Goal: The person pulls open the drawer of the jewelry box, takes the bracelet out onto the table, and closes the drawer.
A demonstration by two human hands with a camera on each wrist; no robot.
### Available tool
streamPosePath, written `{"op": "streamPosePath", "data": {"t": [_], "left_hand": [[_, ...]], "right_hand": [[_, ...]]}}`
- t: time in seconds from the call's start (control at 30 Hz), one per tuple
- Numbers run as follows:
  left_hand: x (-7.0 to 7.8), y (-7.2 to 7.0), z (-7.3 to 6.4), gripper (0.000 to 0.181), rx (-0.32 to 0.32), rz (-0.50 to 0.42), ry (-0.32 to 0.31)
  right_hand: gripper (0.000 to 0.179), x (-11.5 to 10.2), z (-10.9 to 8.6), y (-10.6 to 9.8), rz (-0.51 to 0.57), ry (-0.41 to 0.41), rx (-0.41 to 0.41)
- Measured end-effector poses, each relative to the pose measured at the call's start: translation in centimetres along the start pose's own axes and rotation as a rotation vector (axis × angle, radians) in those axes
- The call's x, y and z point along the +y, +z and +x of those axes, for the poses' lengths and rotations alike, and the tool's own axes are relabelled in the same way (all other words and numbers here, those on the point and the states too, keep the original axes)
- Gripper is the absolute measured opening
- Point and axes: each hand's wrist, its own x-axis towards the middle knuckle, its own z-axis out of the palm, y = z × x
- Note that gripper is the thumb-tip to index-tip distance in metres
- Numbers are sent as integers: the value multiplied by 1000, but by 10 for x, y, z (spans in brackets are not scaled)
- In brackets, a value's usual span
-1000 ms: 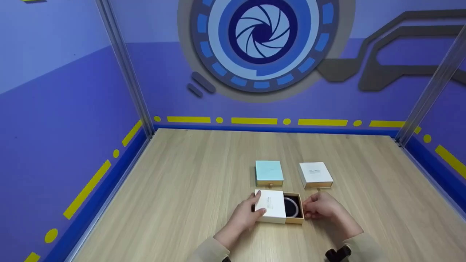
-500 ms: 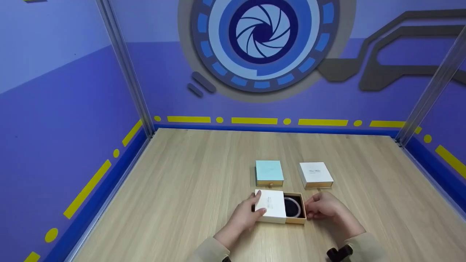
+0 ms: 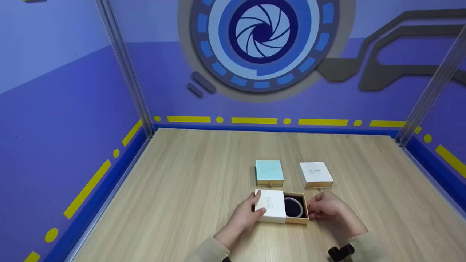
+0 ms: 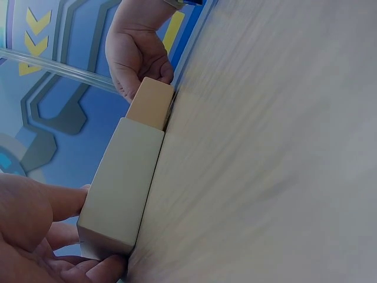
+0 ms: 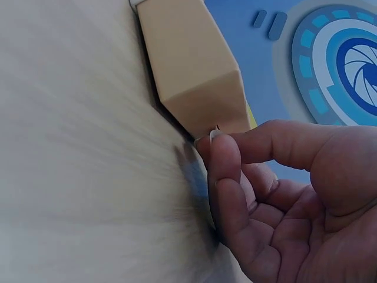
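At five o'clock in my head view, on the surface (image 3: pixel 196 174): white sleeve (image 3: pixel 271 209), gripped by the left hand (image 3: pixel 244 214); drawer (image 3: pixel 296 220), part-out toward three o'clock, its end pinched in the right hand (image 3: pixel 327 205)'s fingers; pale ring (image 3: pixel 301 207) inside. I'd worry a hard tug could jerk the drawer free, spilling the ring.

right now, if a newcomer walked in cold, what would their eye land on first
Likely the big camera-shutter graphic, top centre on the back wall. Next, the partly open white drawer box, low and just right of centre, gripped by the left hand while the right hand pinches at its drawer's end, a pale ring inside. Behind it sit a light-blue box and, further right, a closed white box.
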Motion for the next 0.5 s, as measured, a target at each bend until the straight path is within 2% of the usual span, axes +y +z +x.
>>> {"op": "streamPosePath", "data": {"t": [0.5], "left_hand": [[0,0,0,66,-5,9,-15]], "right_hand": [[19,0,0,-3,18,-7,-23]]}}
